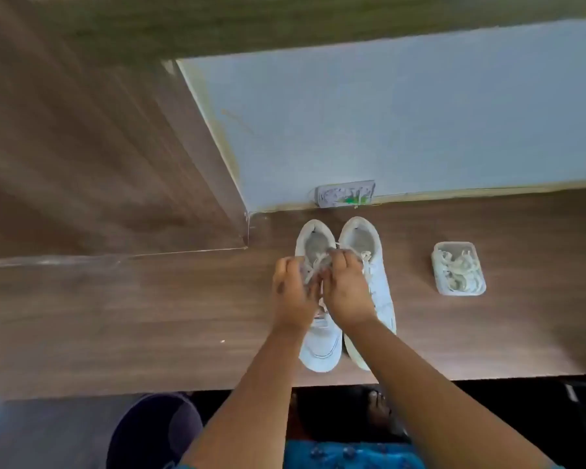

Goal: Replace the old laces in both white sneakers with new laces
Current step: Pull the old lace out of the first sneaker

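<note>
Both hands at the left sneaker's lace

Left hand (293, 286) and right hand (344, 289) pinch the lace (313, 267) on the left sneaker (320, 350); a hard tug could drag it off the counter (149, 316).

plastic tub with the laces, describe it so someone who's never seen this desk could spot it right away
Start at the wooden desk and find the pair of white sneakers standing side by side by the wall. To their right, apart from them, sits a small clear plastic tub. It alone holds a loose heap of pale laces.
</note>
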`<state>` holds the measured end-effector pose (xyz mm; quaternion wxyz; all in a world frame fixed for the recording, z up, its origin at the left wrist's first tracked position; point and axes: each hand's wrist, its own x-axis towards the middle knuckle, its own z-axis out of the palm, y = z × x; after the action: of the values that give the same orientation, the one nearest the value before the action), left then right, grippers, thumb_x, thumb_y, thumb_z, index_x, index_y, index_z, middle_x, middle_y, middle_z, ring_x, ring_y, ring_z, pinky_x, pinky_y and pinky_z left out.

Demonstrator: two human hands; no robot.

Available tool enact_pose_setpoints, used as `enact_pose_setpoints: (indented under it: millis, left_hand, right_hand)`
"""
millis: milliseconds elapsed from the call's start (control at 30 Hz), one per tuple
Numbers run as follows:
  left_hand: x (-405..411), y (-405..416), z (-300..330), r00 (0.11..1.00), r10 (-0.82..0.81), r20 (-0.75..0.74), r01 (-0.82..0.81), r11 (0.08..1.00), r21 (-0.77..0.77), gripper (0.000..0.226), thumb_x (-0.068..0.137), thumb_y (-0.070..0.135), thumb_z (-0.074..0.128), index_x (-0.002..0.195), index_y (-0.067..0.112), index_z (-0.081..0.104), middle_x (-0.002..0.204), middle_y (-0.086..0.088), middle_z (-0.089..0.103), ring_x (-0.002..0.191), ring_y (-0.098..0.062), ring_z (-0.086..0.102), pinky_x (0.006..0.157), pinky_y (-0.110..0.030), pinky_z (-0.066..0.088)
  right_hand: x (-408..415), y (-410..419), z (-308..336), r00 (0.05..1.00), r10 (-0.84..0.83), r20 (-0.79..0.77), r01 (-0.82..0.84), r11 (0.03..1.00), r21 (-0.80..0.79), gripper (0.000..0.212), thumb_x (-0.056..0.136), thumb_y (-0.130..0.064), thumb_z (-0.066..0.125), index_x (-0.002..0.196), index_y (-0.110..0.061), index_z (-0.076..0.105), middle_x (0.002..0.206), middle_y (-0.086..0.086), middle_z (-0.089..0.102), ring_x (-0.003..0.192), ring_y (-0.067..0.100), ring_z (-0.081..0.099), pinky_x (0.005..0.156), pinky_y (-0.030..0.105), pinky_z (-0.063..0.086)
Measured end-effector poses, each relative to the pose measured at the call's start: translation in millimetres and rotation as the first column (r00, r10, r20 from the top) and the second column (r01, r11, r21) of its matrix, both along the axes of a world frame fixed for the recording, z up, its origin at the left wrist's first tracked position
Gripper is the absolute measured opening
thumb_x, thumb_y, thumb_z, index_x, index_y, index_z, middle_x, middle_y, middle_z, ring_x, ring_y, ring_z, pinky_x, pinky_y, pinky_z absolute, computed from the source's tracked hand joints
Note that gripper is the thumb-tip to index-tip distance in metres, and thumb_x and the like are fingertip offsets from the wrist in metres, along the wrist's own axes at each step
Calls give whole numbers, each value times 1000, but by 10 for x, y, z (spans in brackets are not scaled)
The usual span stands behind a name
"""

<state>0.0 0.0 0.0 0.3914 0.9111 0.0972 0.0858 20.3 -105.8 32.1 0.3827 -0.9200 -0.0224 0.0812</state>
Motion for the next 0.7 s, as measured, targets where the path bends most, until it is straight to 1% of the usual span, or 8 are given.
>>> enact_pose_setpoints:
  millis: [67, 167, 267, 367, 467, 567, 600, 700]
  left_hand:
    - [9, 9, -193, 986, 59, 157, -56, 998, -23, 23, 86, 31, 62, 98, 12, 65, 100, 1, 60, 85, -13, 58, 72, -20, 45]
    - [4, 28, -460, 956, 105, 272, -74, 990, -121, 6, 83, 10, 69, 89, 9, 68, 96, 3, 64, 87, -5, 59, 75, -9, 43]
    - [66, 66, -644, 933, 143, 329, -75, 975, -209, 5, 87, 16, 70, 89, 12, 70, 92, 8, 67, 82, -2, 61, 73, -10, 44]
    - [80, 77, -671, 928, 100, 359, -10, 970, -245, 13, 92, 23, 62, 79, 21, 61, 74, 10, 61, 67, -4, 55, 62, -14, 38]
    - [-72, 55, -618, 962, 86, 257, 6, 941, -339, 16, 96, 23, 57, 82, 16, 62, 75, 5, 61, 74, -17, 59, 64, -24, 39]
    - [-91, 95, -557, 993, 73, 94, -19, 878, -479, 18, 97, 23, 55, 81, 16, 60, 78, 1, 61, 75, -19, 55, 63, -25, 36]
    - [-47, 139, -520, 996, 59, 65, -17, 858, -514, 22, 96, 23, 56, 75, 18, 57, 78, -3, 62, 75, -22, 55, 63, -26, 37]
    - [7, 264, -481, 999, 34, 38, -4, 797, -604, 31, 94, 22, 59, 64, 19, 50, 66, -1, 53, 74, -22, 52, 64, -30, 37]
  right_hand:
    - [59, 57, -246, 984, -63, 169, 64, 998, -3, 34, 95, -8, 46, 128, -7, 52, 124, 12, 48, 109, 27, 48, 86, 30, 43]
    - [174, 83, -548, 945, -20, 325, 26, 1000, -16, 25, 90, -3, 50, 111, -6, 64, 110, 12, 51, 97, 23, 46, 80, 26, 39]
    - [251, 59, -718, 886, 20, 463, -4, 999, -34, 18, 90, -3, 52, 100, -6, 67, 99, 13, 54, 86, 25, 47, 73, 27, 35]
    - [264, 82, -763, 823, 17, 568, 38, 996, -84, 21, 92, -3, 50, 109, -3, 63, 91, 16, 57, 78, 27, 51, 66, 29, 32]
    - [105, 110, -703, 863, -42, 504, 111, 988, -106, 16, 94, -2, 45, 103, 1, 58, 82, 14, 59, 69, 24, 52, 59, 28, 29]
    - [-57, 108, -561, 907, -80, 414, 121, 990, -73, 11, 95, -3, 42, 100, 0, 53, 79, 3, 54, 63, 18, 49, 49, 21, 28]
    - [-90, 111, -507, 911, -89, 402, 116, 992, -45, 12, 96, -3, 42, 100, 0, 53, 82, 3, 56, 63, 17, 48, 48, 18, 27]
    - [-151, 119, -436, 916, -108, 385, 122, 992, -12, 15, 96, -6, 45, 101, 4, 55, 84, 13, 59, 73, 23, 50, 58, 28, 29]
